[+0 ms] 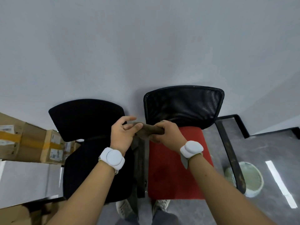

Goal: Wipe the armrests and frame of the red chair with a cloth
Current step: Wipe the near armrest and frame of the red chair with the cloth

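Note:
The red chair (pixel 170 172) has a red seat and a black mesh back, and stands at centre right against the grey wall. Its left armrest (pixel 140 161) and right armrest (pixel 230 151) are dark and dusty. A brown cloth (pixel 150 129) is stretched between both hands, above the rear end of the left armrest. My left hand (pixel 122 135) pinches the cloth's left end with thumb and fingers. My right hand (pixel 167 132) is closed around the cloth's right part. Both wrists carry white bands.
A black chair (pixel 90 143) stands touching the red chair's left side. Cardboard boxes (pixel 32 142) and a white box (pixel 24 179) are stacked at the left. A pale green bucket (pixel 250 177) sits on the floor under the right armrest. My shoes (pixel 160 207) show below the seat.

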